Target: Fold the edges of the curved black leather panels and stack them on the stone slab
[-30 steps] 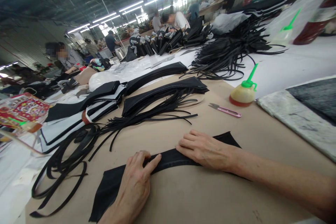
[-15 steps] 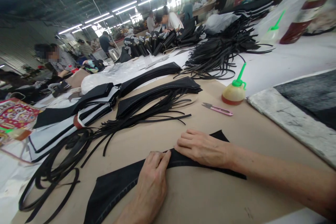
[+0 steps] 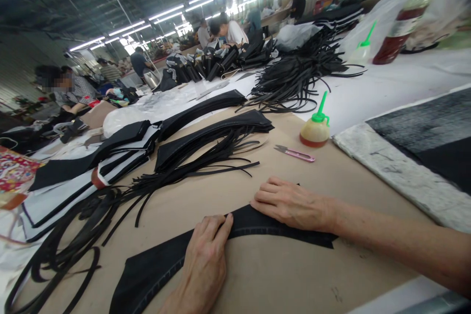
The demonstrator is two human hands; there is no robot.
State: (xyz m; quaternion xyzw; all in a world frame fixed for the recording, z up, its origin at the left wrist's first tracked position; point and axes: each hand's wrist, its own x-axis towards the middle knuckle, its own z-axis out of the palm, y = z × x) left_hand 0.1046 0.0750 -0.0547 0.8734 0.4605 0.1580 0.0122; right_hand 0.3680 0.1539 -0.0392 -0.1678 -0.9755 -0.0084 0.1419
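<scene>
Head view: long curved black piece (image 3: 253, 223) lying flat on brown paper sheet (image 3: 279, 274), nearest the lower edge of the picture and taken here as landmark. Left hand (image 3: 206, 260) pressed palm-down on the middle of that piece, fingers together and stretched flat, gripping nothing. Right hand (image 3: 290, 203) flat on the piece's right part, just beside the left hand, fingers loosely together, likewise clamped on nothing; bare forearm running off to the lower right. Beyond the piece, loose black strips (image 3: 191, 164) fanned across the paper, trailing to the left into looped coils (image 3: 55, 250). Farther behind the piece, stacked curved black panels (image 3: 209, 132) and black-and-white edged panels (image 3: 88, 167). Behind and right of the piece, pink thread snips (image 3: 294, 153) on the paper, with a glue bottle (image 3: 314, 130) topped by a green nozzle just past them. To the right of the piece, a marbled slab (image 3: 390, 171) carrying a dark sheet (image 3: 434, 127). Well behind the piece, a big heap of black strips (image 3: 298, 76), upright black parts (image 3: 217, 61), and other people seated at the long table.
</scene>
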